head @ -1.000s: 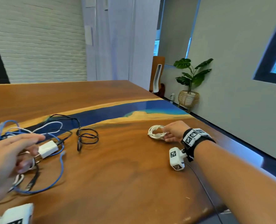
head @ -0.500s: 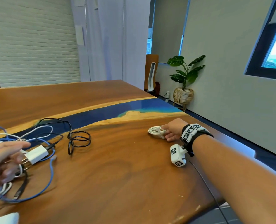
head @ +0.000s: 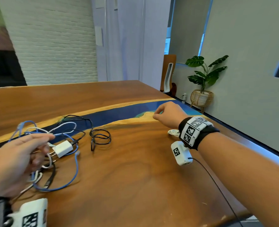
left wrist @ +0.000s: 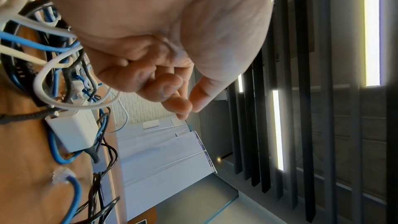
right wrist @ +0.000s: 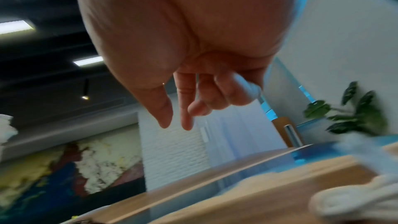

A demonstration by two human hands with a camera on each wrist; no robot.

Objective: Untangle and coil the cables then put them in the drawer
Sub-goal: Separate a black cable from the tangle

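Two hands over wooden table (head: 135, 177). Right hand (head: 168, 114) raised, fingers loosely curled, holding nothing; right wrist view blurred. Coiled white cable (head: 173, 132) lies on table near right edge, mostly hidden behind wristband (head: 192, 130). Left hand (head: 19, 161) hovers over tangle at near left; thumb and fingertips close together, possibly pinching thin white cable (head: 37, 128), hard to confirm. Blue cable (head: 75, 171), black braided cable (head: 51, 176), boxy white charger (head: 64, 147) knotted together; glossy black cable (head: 101, 136) loops just right.
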